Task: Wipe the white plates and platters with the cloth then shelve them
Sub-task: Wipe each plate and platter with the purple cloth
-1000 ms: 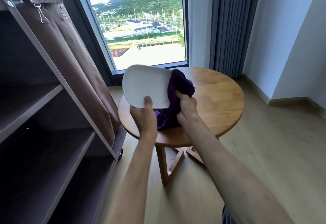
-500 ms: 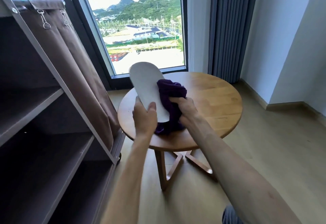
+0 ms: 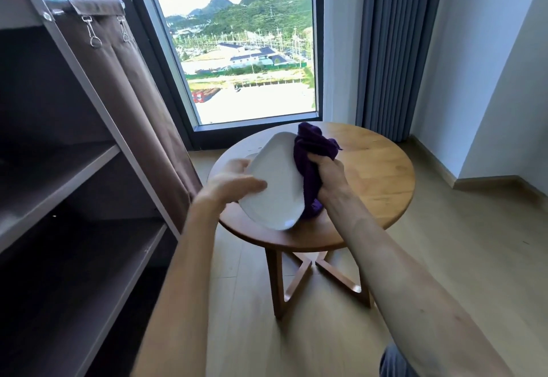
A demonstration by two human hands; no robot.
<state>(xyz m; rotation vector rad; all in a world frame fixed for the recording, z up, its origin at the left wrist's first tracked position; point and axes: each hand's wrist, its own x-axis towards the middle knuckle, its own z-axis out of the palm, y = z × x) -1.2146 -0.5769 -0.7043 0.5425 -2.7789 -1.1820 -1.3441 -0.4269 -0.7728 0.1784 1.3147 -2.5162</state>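
1. A round wooden side table (image 3: pixel 370 175) with crossed legs stands on the pale plank floor (image 3: pixel 459 273); I place everything else by it.
2. Above the table's left half, a white rounded-rectangular ceramic platter (image 3: pixel 274 181) is held up in the air, tilted, its long axis running from the far side down toward the person. Its glossy face is turned up and toward the viewer.
3. The left hand (image 3: pixel 234 181) grips the platter's left edge, thumb lying across the rim on the upper face, the other fingers curled under it out of sight.
4. The right hand (image 3: pixel 329 169) is closed in a fist round a bunched dark purple cloth (image 3: pixel 311 151), which touches the platter's right edge. One end of the cloth sticks up above the fist; the rest hangs below, behind the platter's lower corner.
5. Whether the cloth's lower end touches the tabletop, I cannot tell.
6. Left of the table stands a dark brown open shelving unit (image 3: pixel 74 198), with a brown fabric cover (image 3: pixel 133 95) clipped on and pulled to its right side.
7. Behind the table is a tall dark-framed window (image 3: pixel 246 59) looking onto green hills and low buildings.
8. Right of the window, beyond the table's far edge, hangs a grey-blue pleated curtain (image 3: pixel 394 50) against the white wall (image 3: pixel 474 65).
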